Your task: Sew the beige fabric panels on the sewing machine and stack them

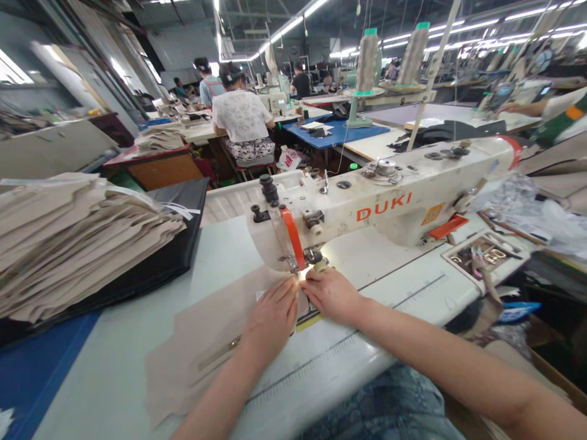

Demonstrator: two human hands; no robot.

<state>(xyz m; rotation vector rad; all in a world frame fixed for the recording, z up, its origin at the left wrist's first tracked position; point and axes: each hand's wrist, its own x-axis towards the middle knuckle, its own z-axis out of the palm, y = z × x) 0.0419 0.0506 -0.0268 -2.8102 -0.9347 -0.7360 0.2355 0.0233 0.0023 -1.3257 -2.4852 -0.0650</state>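
Watching from afar through the head camera, I see the left hand [274,311] lying palm-down on the beige cloth [183,345], fingers extended together, likely to hold it smooth; the right hand [332,294] curls its fingertips beside the lit needle area, seemingly for fine guiding, though I cannot tell whether they pinch the cloth; the cloth spreads toward eight o'clock over the table [132,330], which supports it flat; the sewing machine [394,201] stretches toward two o'clock; at nine o'clock the stack of cloth pieces [77,244] rests on a black sheet [190,235], perhaps for cleanliness; the parts tray [514,244] sits at three o'clock, presumably for easy reach.
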